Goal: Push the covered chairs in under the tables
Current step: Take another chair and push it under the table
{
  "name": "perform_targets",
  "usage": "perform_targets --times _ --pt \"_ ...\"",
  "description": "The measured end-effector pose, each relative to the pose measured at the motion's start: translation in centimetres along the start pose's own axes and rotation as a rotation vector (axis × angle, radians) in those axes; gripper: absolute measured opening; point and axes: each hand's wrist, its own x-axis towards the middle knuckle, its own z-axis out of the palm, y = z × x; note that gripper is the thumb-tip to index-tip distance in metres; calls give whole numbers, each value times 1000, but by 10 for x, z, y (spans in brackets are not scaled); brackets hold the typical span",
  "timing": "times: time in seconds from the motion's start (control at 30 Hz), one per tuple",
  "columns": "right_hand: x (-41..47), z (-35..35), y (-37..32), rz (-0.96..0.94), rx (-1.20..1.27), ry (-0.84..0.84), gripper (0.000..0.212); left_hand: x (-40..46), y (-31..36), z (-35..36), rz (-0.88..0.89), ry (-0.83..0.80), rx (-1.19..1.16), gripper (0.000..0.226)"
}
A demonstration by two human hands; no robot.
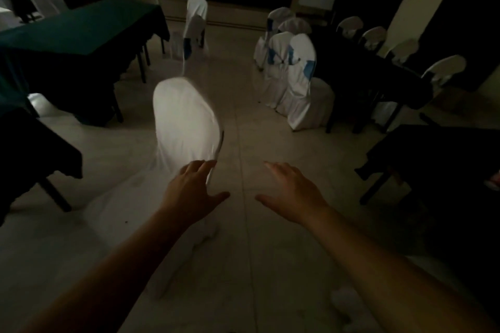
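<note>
Both hands, the left hand point(193, 192) and right hand point(293, 192), are reaching unclenched toward the white fabric-covered chair point(185, 121) standing beside the green-clothed worktop point(81, 30), whose loose cover may be slipping.

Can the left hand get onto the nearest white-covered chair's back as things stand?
Probably yes. The left hand is open, its fingertips at or just short of the lower edge of the nearest covered chair; contact is unclear. Nothing lies between them. The right hand hovers open over bare floor, clear of it.
</note>
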Motion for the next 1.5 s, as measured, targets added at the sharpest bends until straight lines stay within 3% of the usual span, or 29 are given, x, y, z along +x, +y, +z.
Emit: perform_targets --times 0.23,0.43,0.8,0.97,1.3,1.5 --pt "135 -19 81 -28 -5 6 81 151 8 40 -59 -48 14 89" --pt "252 6 150 -99 53 -55 80 255 -8 85 -165 -37 36 91" --pt "519 38 241 -605 52 -249 78 398 -27 133 -741 199 99 88" --pt "606 43 226 -824 81 -295 77 427 -25 132 -929 320 158 84" --pt "761 104 122 -1302 105 -341 79 484 -77 142 -1224 542 263 83" --pt "824 132 62 -1544 111 -406 82 519 -108 139 -1388 635 190 80"
